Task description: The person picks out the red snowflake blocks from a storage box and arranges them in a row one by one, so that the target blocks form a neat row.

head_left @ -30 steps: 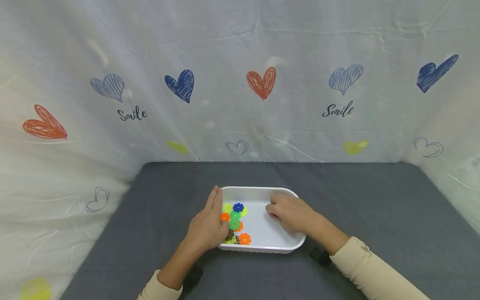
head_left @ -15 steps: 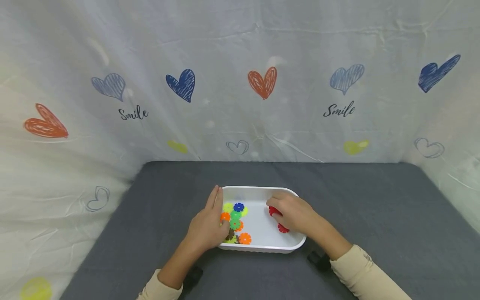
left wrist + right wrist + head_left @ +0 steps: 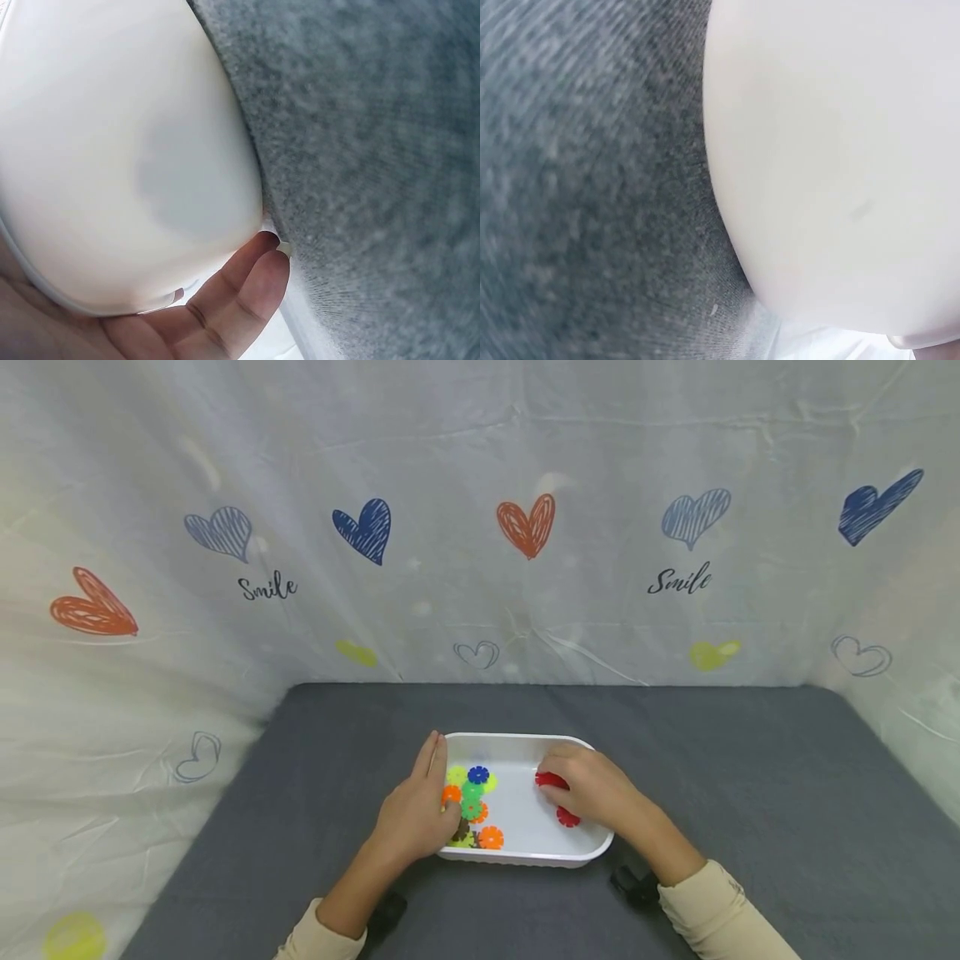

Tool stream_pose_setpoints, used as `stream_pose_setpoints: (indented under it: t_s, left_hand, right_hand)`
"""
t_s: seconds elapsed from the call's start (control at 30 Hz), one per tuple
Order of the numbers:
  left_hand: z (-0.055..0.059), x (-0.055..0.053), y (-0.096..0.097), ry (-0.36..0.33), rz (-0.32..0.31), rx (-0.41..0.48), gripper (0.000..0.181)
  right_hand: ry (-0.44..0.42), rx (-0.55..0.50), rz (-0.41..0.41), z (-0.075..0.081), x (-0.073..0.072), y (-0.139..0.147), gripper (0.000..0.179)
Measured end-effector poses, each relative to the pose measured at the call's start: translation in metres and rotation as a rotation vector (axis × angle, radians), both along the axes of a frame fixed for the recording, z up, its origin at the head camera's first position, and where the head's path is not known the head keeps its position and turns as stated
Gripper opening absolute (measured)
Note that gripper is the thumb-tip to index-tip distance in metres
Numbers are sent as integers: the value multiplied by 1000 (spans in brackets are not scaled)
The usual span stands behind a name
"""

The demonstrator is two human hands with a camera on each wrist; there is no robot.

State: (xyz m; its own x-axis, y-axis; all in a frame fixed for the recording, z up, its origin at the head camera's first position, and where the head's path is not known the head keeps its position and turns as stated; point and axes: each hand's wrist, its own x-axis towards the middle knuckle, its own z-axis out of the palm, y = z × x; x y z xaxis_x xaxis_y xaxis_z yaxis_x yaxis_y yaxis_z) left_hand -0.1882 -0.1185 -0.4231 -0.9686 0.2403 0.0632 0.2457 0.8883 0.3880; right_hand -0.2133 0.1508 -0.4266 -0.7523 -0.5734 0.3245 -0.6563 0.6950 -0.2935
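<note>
Gray cloth-covered counter (image 3: 352,727), heart-print curtain (image 3: 435,452) behind. L hand (image 3: 415,814) grips white plastic tray (image 3: 525,858) by its L side; R hand (image 3: 592,785), fingers narrow, holds red snowflake disc (image 3: 551,779) at tray's R end, second red disc (image 3: 567,817) nearby. Prob. light, stiff, slippery; best pinched by notched rims.

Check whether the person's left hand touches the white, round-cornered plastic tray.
Touching: the left wrist view shows the left hand lying against the tray at its rim.

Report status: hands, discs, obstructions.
Left hand grips white tray at left end. Right hand over red flower-shaped discs, partly hiding them; grip unclear. Mixed-color discs partly behind left hand. Only hands obstruct.
</note>
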Motion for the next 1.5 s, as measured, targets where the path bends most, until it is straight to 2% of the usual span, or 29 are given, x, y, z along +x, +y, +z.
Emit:
stream_pose_setpoints:
  t_s: [0.6,0.9,1.33,1.5]
  left_hand:
    - [0,-3,1,-7,8,-9,91]
    - [-1,-2,1,-9,7,-7,91]
    - [1,-1,1,-7,13,-5,91]
    - [-1,-1,1,-14,18,-2,92]
  right_hand:
    - [-25,-43,-20,-1,-1,2,18]
    - [-43,-34,2,1,1,3,17]
    - [-135,-73,19,12,4,11,21]
    - [-141,-83,19,17,6,17,22]
